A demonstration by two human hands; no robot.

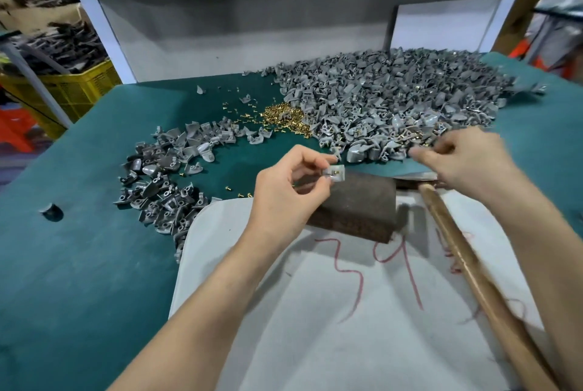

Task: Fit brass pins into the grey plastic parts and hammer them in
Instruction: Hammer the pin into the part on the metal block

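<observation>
White sheet, hammer handle, left hand pinching grey part

Green table, grey parts, brass pins

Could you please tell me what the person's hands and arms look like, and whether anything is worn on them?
Both are bare. The left hand and the right hand wear no gloves, and no ring, watch or band shows at either wrist. The left forearm and the right forearm show no sleeve up to the frame edge. The right hand is blurred, so fine detail there cannot be told.
</observation>
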